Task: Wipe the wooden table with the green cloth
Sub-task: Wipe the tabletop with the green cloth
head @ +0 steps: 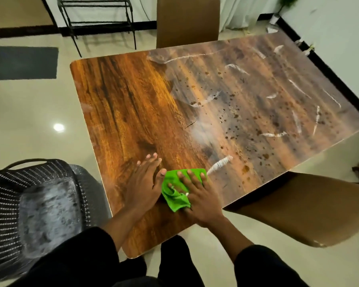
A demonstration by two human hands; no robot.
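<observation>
The soft, light green cloth bunches easily, so the right hand presses it flat-palmed on the desk while the left hand rests open beside it.

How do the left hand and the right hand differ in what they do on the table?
The right hand presses flat on the green cloth; the left hand lies on bare wood and touches the cloth only at the thumb. The right hand sits next to the dusty, spotted part of the wooden table; the left hand rests on the clean, shiny part. Both are open, palm down, with fingers spread.
</observation>
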